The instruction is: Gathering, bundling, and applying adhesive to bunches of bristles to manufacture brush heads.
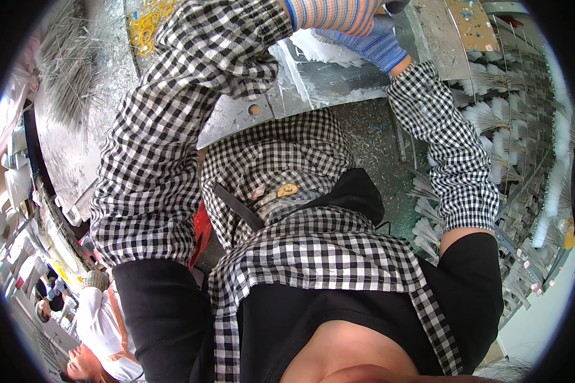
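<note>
- At the top edge of the head view, the left hand [338, 14] wears a glove striped in orange, blue and white; its fingertips are mostly cut off, so its grip cannot be determined.
- Just below and to the right, the right hand [375, 48] wears a blue striped glove and partly overlaps the left hand in view. Its fingers are largely hidden; whether it holds anything cannot be determined.
- Beside the hands, at the upper edge, a dark object [398, 6] is partly visible; contact is unclear.
- Below the gloves, white material [318, 50] lies on the grey, white-streaked surface of the bench [236, 122], close to the right hand.
- On the left side of the bench, a loose bundle of thin grey strands [70, 67] lies near a cluster of yellow rings [148, 29].
- At the right, a rack carries many white-tufted bundles [492, 121].
- Across the lap, a black-and-white checked apron [329, 255] matches the checked sleeves [147, 166].
- At the lower left, another person [102, 325] wears a white top.
</note>
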`<action>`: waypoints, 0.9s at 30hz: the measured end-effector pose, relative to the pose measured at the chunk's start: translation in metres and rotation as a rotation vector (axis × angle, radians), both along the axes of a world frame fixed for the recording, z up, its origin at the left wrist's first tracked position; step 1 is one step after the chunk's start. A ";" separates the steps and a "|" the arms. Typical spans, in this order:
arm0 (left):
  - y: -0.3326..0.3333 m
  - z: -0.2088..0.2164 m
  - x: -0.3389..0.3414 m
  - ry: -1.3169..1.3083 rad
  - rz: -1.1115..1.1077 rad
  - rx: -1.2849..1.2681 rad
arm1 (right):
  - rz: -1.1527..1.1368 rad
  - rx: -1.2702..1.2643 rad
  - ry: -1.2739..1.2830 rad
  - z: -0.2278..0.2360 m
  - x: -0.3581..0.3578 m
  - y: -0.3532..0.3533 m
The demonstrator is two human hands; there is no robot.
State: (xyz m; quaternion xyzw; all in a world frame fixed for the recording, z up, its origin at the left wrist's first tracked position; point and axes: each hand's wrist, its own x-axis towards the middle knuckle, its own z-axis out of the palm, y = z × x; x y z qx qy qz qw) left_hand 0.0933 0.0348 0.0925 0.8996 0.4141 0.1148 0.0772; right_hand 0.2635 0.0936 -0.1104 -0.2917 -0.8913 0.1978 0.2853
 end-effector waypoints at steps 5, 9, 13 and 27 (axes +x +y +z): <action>0.011 0.008 0.010 0.076 0.016 -0.094 | 0.063 0.210 -0.610 -0.119 0.081 0.059; 0.008 0.004 0.003 0.038 -0.024 -0.011 | 0.107 0.141 -0.628 -0.132 0.082 0.062; 0.000 0.001 -0.002 0.011 0.006 -0.032 | 0.109 0.115 -0.661 -0.117 0.063 0.049; 0.010 -0.005 -0.001 -0.281 -0.043 0.089 | -0.022 0.490 -0.382 0.052 0.005 -0.007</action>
